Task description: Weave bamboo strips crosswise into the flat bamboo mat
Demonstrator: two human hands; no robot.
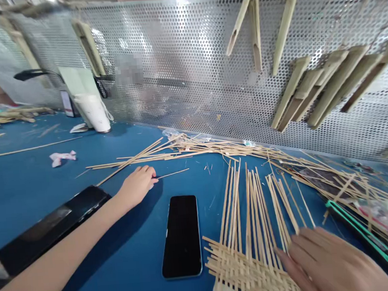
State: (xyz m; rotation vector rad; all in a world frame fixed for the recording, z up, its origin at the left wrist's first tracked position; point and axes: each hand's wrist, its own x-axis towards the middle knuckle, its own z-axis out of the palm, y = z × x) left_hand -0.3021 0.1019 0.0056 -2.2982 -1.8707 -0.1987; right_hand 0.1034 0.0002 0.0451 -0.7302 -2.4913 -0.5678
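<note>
My left hand (pixel 137 186) pinches a thin bamboo strip (pixel 172 173) at its fingertips, above the blue tabletop (pixel 84 208). My right hand (pixel 329 262) lies flat on the right side of a partly woven bamboo mat (pixel 240 267), whose long loose strips fan away from me. Between my hands rests a black smartphone (pixel 180 236), face up. A loose heap of bamboo strips (pixel 282 156) runs along the back of the table, just beyond the mat.
A black tablet-like slab (pixel 52 224) lies beneath my left forearm. A green-edged tool (pixel 365 235) sits among strips at right. Split bamboo pieces (pixel 337 85) hang on a perforated metal panel (pixel 180 61) behind the table. A white roll (pixel 92 111) and crumpled paper (pixel 62 158) lie at back left.
</note>
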